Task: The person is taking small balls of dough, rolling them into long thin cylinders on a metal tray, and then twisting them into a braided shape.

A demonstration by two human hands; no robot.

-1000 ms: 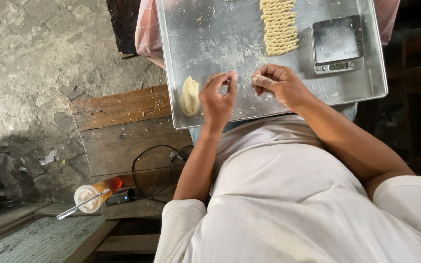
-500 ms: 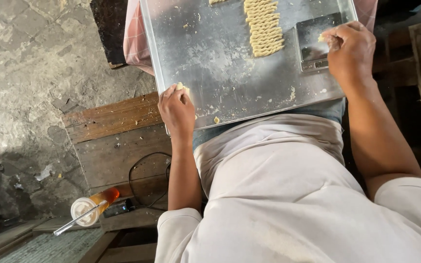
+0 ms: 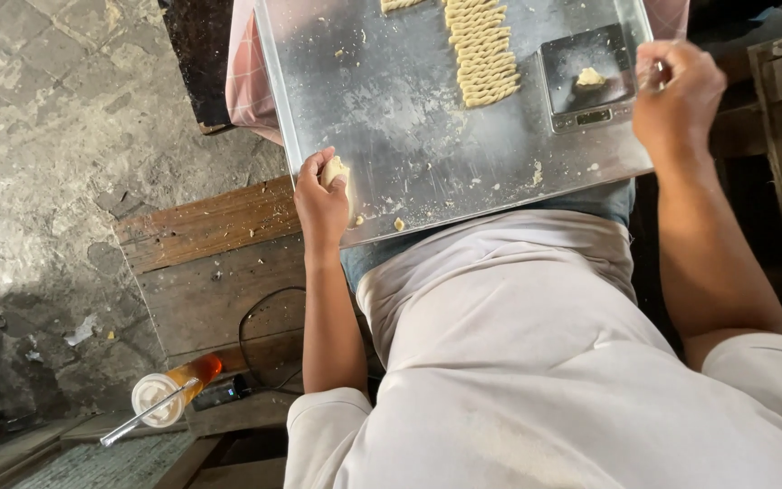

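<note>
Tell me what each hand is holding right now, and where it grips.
The left hand grips a dough lump around its lower part. The right hand is curled by the scale; whether it holds anything cannot be told.

A single camera, worn on the person's head, looked steeply down over the white-shirted chest and lap, which filled the lower right of the frame at close range. The metal tray [image 3: 391,136] lay across the lap near the top edge, cut off above, with the left hand [image 3: 321,204] at its near corner and the right hand [image 3: 678,100] by the small scale [image 3: 587,80]. To the left, farther off, the view took in a stone floor [image 3: 56,154] and wooden boards [image 3: 214,263]
</note>
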